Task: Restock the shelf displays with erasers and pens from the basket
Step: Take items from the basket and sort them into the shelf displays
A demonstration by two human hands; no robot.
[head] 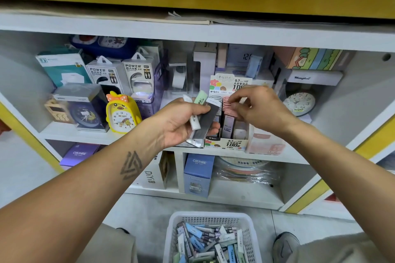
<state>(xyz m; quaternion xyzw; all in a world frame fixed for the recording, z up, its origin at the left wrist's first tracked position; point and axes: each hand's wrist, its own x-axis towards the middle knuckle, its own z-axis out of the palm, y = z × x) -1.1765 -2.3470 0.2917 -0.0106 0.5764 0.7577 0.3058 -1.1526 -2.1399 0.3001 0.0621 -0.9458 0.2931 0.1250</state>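
Several slim packs, white, green and dark, are sitting fanned in the left hand, its fingers curling round them, before the lead-refill display box. The right hand is pinching something small above it. The white basket is standing below on the floor.

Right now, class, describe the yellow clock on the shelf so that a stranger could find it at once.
Start at the white shelf that holds the boxed goods, just left of the person's left hand. The yellow clock stands at its front edge. Unlike the boxed clocks beside it, it is unboxed, chick-shaped, with an orange bow on top.
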